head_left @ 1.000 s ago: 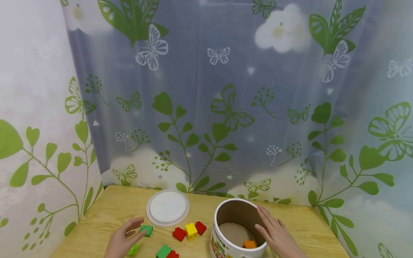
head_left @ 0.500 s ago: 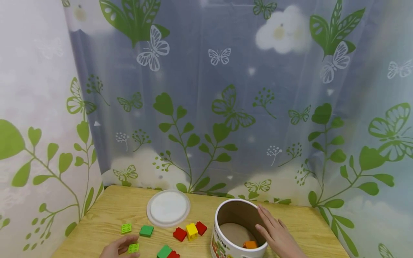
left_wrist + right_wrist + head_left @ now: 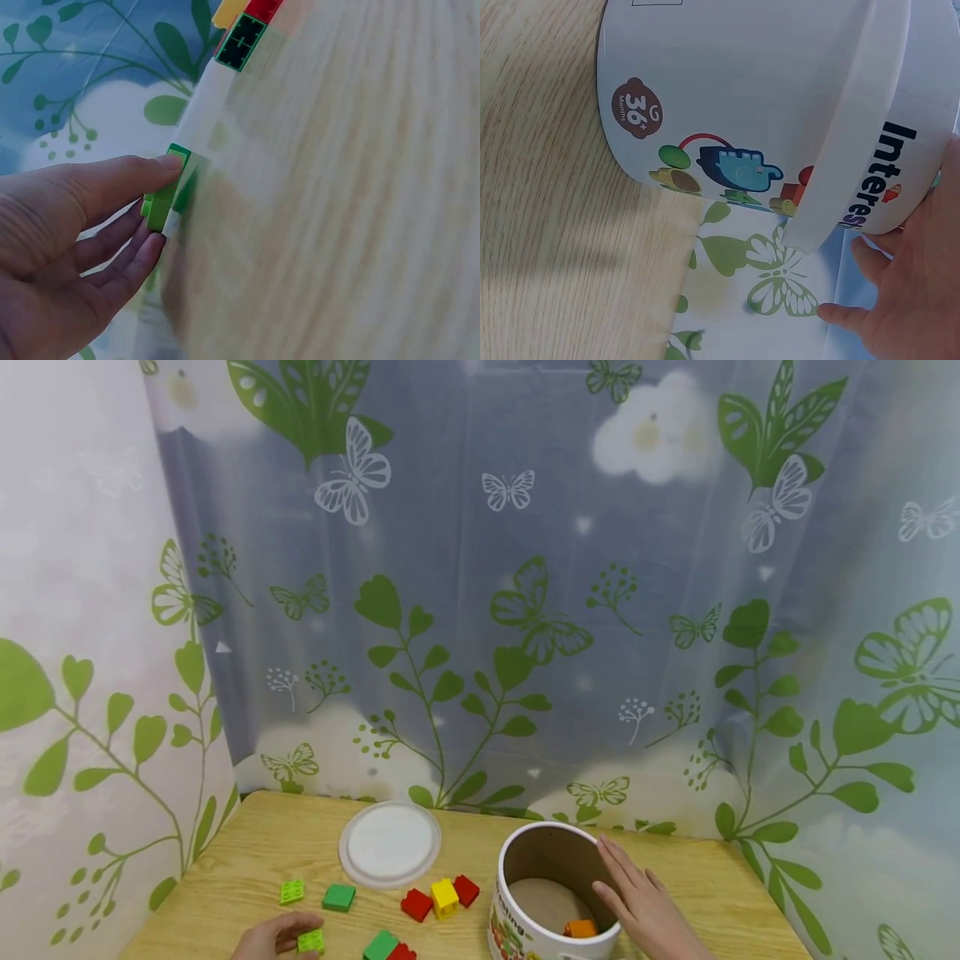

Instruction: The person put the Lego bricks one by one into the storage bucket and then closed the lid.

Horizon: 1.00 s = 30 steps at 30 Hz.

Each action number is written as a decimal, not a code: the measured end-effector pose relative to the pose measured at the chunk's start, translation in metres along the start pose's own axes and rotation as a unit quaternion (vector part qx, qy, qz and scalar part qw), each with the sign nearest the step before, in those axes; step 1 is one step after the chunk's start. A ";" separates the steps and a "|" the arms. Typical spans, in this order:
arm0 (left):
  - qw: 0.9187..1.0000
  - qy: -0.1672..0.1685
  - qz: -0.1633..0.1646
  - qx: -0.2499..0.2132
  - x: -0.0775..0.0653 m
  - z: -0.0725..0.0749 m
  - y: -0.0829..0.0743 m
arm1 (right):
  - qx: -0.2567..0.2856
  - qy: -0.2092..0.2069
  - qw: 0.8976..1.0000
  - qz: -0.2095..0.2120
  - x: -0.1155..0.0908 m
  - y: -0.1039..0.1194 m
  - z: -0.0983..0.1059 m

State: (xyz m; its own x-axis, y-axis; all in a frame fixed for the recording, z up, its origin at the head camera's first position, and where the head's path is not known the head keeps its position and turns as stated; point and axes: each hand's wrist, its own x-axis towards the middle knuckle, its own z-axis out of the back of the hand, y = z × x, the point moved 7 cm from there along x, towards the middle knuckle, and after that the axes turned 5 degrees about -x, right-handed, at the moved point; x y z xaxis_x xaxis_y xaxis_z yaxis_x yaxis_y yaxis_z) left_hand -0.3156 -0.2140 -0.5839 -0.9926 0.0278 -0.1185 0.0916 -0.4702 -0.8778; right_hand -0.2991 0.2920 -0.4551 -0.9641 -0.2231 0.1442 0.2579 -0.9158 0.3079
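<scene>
In the head view, my left hand (image 3: 264,937) is low over the left side of the table, at a light green toy brick (image 3: 311,941). The left wrist view shows thumb and fingertips pinching that brick (image 3: 166,196) along its edges, close to the tabletop. My right hand (image 3: 643,906) rests with straight fingers on the rim of a round white bucket (image 3: 504,906). An orange brick (image 3: 579,928) lies inside on the bucket's bottom. The right wrist view shows the printed outside of the bucket (image 3: 780,90), its white handle (image 3: 855,112) hanging across it.
On the wooden table (image 3: 247,852) lie a second light green brick (image 3: 292,892), a green brick (image 3: 339,897), several red ones and a yellow brick (image 3: 444,897). Nearer me, a green brick (image 3: 381,945) touches a red one. A white round lid (image 3: 391,843) lies behind; a patterned curtain stands beyond.
My left hand has moved back toward me and left, and its fingers have come around the light green brick. This uncovers the second light green brick. My right hand has stayed on the bucket.
</scene>
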 end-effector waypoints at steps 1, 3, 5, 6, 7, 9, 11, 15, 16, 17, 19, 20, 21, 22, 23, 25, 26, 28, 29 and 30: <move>1.000 -0.006 0.000 0.003 0.000 0.000 -0.002 | 0.000 -0.001 1.000 0.001 0.000 0.000 0.000; 1.000 -0.013 -0.011 0.012 0.000 0.002 -0.009 | 0.000 -0.002 1.000 0.003 0.000 0.000 0.000; 0.999 -0.020 -0.040 0.020 0.001 0.004 -0.020 | 0.000 -0.004 1.000 0.004 -0.001 0.001 0.000; 0.998 -0.023 -0.056 0.024 0.001 0.005 -0.026 | 0.000 -0.005 1.000 0.005 -0.001 0.001 0.000; 0.997 -0.027 -0.071 0.025 0.000 0.006 -0.033 | 0.000 -0.006 1.000 0.005 -0.001 0.001 0.000; 0.995 -0.037 -0.090 0.022 0.000 0.008 -0.045 | 0.000 -0.009 1.000 0.006 -0.001 0.001 0.000; 0.994 -0.046 -0.100 0.018 0.001 0.009 -0.056 | -0.001 -0.011 1.000 0.006 -0.001 0.001 0.000; 0.990 -0.047 -0.134 0.012 0.005 0.006 -0.079 | -0.004 -0.010 1.000 0.005 0.000 0.000 0.001; 0.988 -0.043 -0.148 0.013 0.006 0.005 -0.086 | -0.004 -0.009 1.000 0.005 0.000 0.000 0.001; 0.987 -0.040 -0.157 0.012 0.007 0.004 -0.092 | -0.004 -0.007 1.000 0.004 0.000 0.000 0.001; 0.984 -0.034 -0.174 0.003 0.009 0.001 -0.104 | -0.002 -0.006 1.000 0.004 -0.001 0.000 0.001; 0.983 -0.034 -0.181 0.000 0.009 0.000 -0.110 | -0.002 -0.005 1.000 0.004 -0.001 0.000 0.001; 0.982 -0.032 -0.188 -0.002 0.010 -0.001 -0.116 | -0.001 -0.005 1.000 0.004 -0.001 0.000 0.001; 0.981 -0.029 -0.194 -0.006 0.011 -0.003 -0.122 | -0.002 -0.006 1.000 0.004 -0.001 0.000 0.001; 0.979 -0.027 -0.203 -0.007 0.011 -0.004 -0.128 | -0.002 -0.008 1.000 0.005 -0.001 0.000 0.001; 0.975 -0.024 -0.223 -0.004 0.013 -0.007 -0.139 | -0.004 -0.013 1.000 0.007 -0.001 0.000 0.001; 0.972 -0.022 -0.232 0.000 0.014 -0.009 -0.145 | -0.005 -0.014 1.000 0.007 -0.001 0.000 0.001; 0.969 -0.016 -0.247 0.006 0.015 -0.013 -0.154 | -0.004 -0.016 1.000 0.007 0.000 0.000 0.000; 0.967 -0.014 -0.254 0.010 0.017 -0.015 -0.159 | -0.002 -0.014 1.000 0.007 0.000 0.000 0.000; 0.966 -0.011 -0.257 0.012 0.018 -0.017 -0.163 | -0.001 -0.012 1.000 0.005 0.001 0.000 -0.001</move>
State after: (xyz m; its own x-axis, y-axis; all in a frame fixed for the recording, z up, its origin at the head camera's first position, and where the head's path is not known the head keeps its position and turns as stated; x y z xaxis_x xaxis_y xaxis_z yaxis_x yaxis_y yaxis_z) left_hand -0.3465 -0.1218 -0.4514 -0.9081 0.2438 0.3404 -0.4152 -0.4191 -0.8075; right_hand -0.2997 0.2918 -0.4556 -0.9596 -0.2243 0.1700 0.2676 -0.9143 0.3041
